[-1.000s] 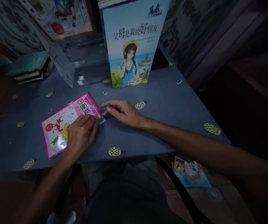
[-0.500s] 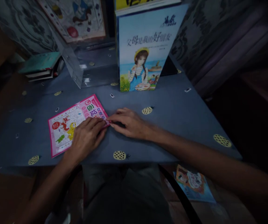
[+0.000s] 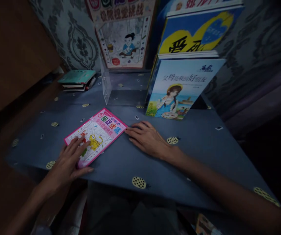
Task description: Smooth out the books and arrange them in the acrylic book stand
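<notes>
"Pink picture book?"
"Flat on the desk — left hand spread open over its near-left part."
"Right hand?"
"At its right corner — pinching or merely touching, cannot tell."

Pink-bordered booklet, blue-grey pineapple-print tablecloth, teal book

You have a dim view, nearly black along the right edge; the worktop blurs toward its left end, while the pink book (softly lit) reads more clearly.
</notes>
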`<control>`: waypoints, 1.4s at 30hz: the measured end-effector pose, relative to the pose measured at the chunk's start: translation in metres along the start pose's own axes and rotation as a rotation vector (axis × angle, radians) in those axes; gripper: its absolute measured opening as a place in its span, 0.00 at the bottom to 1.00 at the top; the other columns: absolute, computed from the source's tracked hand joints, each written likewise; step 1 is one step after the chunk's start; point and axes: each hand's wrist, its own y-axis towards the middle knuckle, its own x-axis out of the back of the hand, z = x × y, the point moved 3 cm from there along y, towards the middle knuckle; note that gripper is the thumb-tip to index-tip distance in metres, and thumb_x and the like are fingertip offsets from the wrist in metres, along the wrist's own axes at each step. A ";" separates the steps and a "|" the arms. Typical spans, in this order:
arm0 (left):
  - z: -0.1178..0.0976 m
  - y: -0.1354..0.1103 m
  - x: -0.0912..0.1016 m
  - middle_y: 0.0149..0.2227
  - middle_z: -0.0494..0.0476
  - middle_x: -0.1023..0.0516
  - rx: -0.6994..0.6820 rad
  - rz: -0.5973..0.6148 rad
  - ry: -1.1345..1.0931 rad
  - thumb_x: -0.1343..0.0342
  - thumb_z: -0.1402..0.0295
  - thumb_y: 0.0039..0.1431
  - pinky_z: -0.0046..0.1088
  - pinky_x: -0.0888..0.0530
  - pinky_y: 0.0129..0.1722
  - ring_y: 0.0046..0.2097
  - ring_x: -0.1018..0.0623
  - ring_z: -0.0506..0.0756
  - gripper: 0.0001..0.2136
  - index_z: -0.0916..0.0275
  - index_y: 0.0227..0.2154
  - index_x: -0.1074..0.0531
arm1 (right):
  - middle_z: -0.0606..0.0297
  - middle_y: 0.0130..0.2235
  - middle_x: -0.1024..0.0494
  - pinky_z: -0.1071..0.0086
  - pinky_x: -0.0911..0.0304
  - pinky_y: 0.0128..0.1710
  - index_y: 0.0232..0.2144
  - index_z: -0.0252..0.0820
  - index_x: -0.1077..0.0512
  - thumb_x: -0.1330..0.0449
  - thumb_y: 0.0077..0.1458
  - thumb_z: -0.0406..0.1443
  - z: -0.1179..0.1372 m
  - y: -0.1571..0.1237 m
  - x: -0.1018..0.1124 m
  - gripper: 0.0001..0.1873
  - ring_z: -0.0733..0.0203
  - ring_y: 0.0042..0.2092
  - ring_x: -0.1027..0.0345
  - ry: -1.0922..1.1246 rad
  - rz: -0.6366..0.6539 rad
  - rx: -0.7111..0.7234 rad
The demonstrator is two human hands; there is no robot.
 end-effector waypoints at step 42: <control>-0.049 0.034 0.044 0.44 0.56 0.14 0.107 0.032 -0.350 0.51 0.56 0.69 0.33 0.22 0.45 0.44 0.16 0.58 0.17 0.57 0.41 0.19 | 0.54 0.61 0.24 0.47 0.39 0.62 0.60 0.43 0.27 0.50 0.72 0.38 0.021 0.029 -0.028 0.21 0.48 0.64 0.35 0.316 0.006 0.074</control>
